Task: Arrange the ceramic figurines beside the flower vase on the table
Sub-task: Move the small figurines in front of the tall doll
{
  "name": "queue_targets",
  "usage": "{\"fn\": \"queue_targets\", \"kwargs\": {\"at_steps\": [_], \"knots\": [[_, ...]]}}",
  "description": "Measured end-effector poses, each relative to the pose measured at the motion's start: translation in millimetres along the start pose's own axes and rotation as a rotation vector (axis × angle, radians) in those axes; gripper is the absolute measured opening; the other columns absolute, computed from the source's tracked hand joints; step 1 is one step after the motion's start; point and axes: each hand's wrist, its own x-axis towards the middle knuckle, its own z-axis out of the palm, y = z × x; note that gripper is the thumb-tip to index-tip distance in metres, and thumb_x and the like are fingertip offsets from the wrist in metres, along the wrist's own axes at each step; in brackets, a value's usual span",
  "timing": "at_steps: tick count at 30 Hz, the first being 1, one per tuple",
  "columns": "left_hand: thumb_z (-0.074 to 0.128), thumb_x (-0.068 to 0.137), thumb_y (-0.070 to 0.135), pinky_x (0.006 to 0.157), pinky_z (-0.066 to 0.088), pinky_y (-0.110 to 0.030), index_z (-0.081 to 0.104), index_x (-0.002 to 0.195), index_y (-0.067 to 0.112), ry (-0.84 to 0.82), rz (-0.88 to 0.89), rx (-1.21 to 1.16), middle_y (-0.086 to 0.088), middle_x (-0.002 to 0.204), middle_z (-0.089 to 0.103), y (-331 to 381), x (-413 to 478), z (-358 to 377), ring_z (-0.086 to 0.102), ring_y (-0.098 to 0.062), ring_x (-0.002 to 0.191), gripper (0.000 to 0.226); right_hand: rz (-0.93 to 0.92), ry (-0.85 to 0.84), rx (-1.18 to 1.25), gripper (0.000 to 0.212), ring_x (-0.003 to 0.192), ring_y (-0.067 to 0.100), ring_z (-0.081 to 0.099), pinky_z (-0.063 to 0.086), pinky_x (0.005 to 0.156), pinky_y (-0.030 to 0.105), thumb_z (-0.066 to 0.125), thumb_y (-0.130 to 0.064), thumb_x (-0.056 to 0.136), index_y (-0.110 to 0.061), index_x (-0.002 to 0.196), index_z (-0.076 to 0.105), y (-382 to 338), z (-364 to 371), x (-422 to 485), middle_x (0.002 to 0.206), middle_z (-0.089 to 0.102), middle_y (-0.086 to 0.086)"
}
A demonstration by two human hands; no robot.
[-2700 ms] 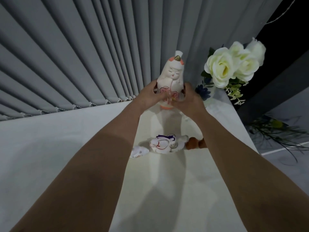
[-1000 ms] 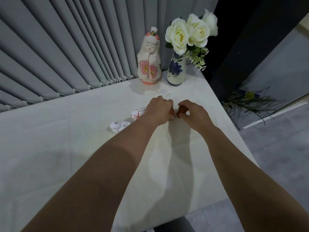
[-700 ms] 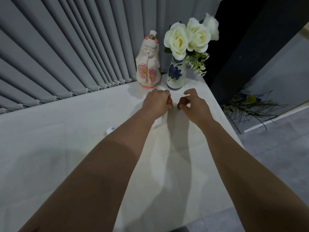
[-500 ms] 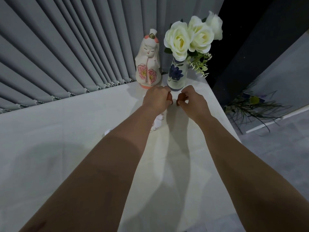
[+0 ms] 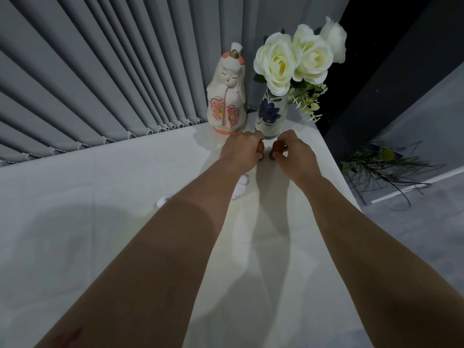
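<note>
Nearest, two small white painted ceramic animals [image 5: 241, 185] are lying half hidden under the left forearm, awaiting placement. Beyond, the left hand [image 5: 241, 151] and right hand [image 5: 292, 153] are each pinching a small brown ceramic figurine [image 5: 276, 146], lowering them just before the blue-flowered white vase [image 5: 271, 114], beside which the tall white doll figurine [image 5: 226, 96] is standing upright.

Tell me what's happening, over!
Left hand, right hand: each shut on a small brown figurine. Doll figurine stands beside vase. Path clear.
</note>
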Motion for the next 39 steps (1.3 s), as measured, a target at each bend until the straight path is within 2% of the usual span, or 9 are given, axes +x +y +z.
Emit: {"fn": "queue_targets", "kwargs": {"at_steps": [10, 17, 20, 24, 27, 29, 31, 35, 39], "knots": [[0.070, 0.083, 0.024, 0.087, 0.053, -0.044, 0.058, 0.126, 0.019, -0.018, -0.013, -0.031, -0.010, 0.113, 0.068, -1.2, 1.0, -0.3, 0.059, -0.032, 0.106, 0.045, -0.011, 0.014, -0.002, 0.023, 0.093, 0.021, 0.063, 0.052, 0.083, 0.039, 0.060, -0.018, 0.088, -0.020, 0.109, 0.050, -1.4, 4.4, 1.3, 0.099, 0.066, -0.004], [0.070, 0.084, 0.024, 0.088, 0.052, -0.044, 0.051, 0.131, 0.018, -0.014, -0.026, -0.036, -0.013, 0.120, 0.063, -0.9, -5.9, -5.8, 0.058, -0.034, 0.110, 0.052, 0.034, 0.035, 0.021, 0.024, 0.100, 0.021, 0.062, 0.051, 0.086, 0.039, 0.059, -0.026, 0.090, -0.025, 0.113, 0.050, -3.2, -1.0, -3.6, 0.111, 0.065, -0.002], [0.069, 0.084, 0.022, 0.091, 0.051, -0.045, 0.049, 0.134, 0.021, 0.002, -0.033, -0.066, -0.012, 0.128, 0.059, -4.7, -13.9, -10.0, 0.057, -0.034, 0.114, 0.055, 0.013, 0.156, -0.011, 0.023, 0.100, 0.021, 0.062, 0.049, 0.083, 0.035, 0.052, -0.035, 0.095, -0.023, 0.115, 0.052, -8.7, -2.0, -13.2, 0.113, 0.064, 0.001], [0.065, 0.088, 0.022, 0.100, 0.046, -0.043, 0.044, 0.141, 0.020, 0.039, -0.079, -0.182, -0.010, 0.138, 0.054, -15.7, -34.4, -20.7, 0.052, -0.031, 0.124, 0.057, -0.110, 0.301, -0.023, 0.018, 0.095, 0.023, 0.062, 0.047, 0.077, 0.034, 0.055, -0.025, 0.092, -0.016, 0.108, 0.056, -21.2, -0.1, -34.0, 0.104, 0.064, 0.004], [0.062, 0.091, 0.023, 0.101, 0.046, -0.039, 0.048, 0.138, 0.020, 0.113, -0.186, -0.339, -0.009, 0.136, 0.054, -32.7, -59.9, -22.0, 0.053, -0.028, 0.123, 0.048, -0.200, 0.208, 0.011, 0.024, 0.094, 0.018, 0.059, 0.045, 0.078, 0.028, 0.061, -0.018, 0.084, -0.016, 0.107, 0.056, -34.2, 4.4, -47.8, 0.098, 0.063, 0.000], [0.061, 0.092, 0.023, 0.100, 0.046, -0.037, 0.052, 0.133, 0.017, 0.163, -0.259, -0.397, -0.010, 0.132, 0.057, -46.6, -80.1, -20.7, 0.055, -0.028, 0.121, 0.042, -0.270, 0.141, 0.013, 0.032, 0.097, 0.022, 0.057, 0.049, 0.081, 0.036, 0.062, -0.014, 0.077, -0.014, 0.109, 0.057, -46.8, 10.3, -56.3, 0.100, 0.064, 0.002], [0.060, 0.092, 0.026, 0.100, 0.045, -0.036, 0.056, 0.128, 0.016, 0.186, -0.303, -0.405, -0.009, 0.128, 0.060, -62.0, -100.0, -19.8, 0.055, -0.027, 0.121, 0.037, -0.303, 0.069, -0.021, 0.040, 0.106, 0.026, 0.055, 0.050, 0.087, 0.043, 0.064, -0.015, 0.075, -0.013, 0.114, 0.057, -60.6, 17.5, -64.3, 0.108, 0.063, 0.006], [0.056, 0.094, 0.040, 0.104, 0.042, -0.035, 0.059, 0.125, 0.017, 0.190, -0.357, -0.404, -0.005, 0.129, 0.062, -91.9, -135.3, -25.8, 0.054, -0.022, 0.123, 0.039, -0.292, -0.130, -0.052, 0.059, 0.121, 0.024, 0.051, 0.041, 0.100, 0.035, 0.072, -0.018, 0.074, -0.015, 0.130, 0.052, -82.0, 31.3, -76.0, 0.131, 0.057, 0.005], [0.050, 0.097, 0.042, 0.107, 0.036, -0.032, 0.056, 0.131, 0.016, 0.159, -0.374, -0.406, -0.004, 0.134, 0.059, -113.7, -160.6, -34.7, 0.050, -0.020, 0.128, 0.043, -0.327, -0.235, -0.189, 0.073, 0.124, 0.022, 0.051, 0.035, 0.107, 0.036, 0.075, -0.031, 0.070, -0.020, 0.137, 0.046, -90.5, 44.5, -79.6, 0.136, 0.056, 0.001]]}}
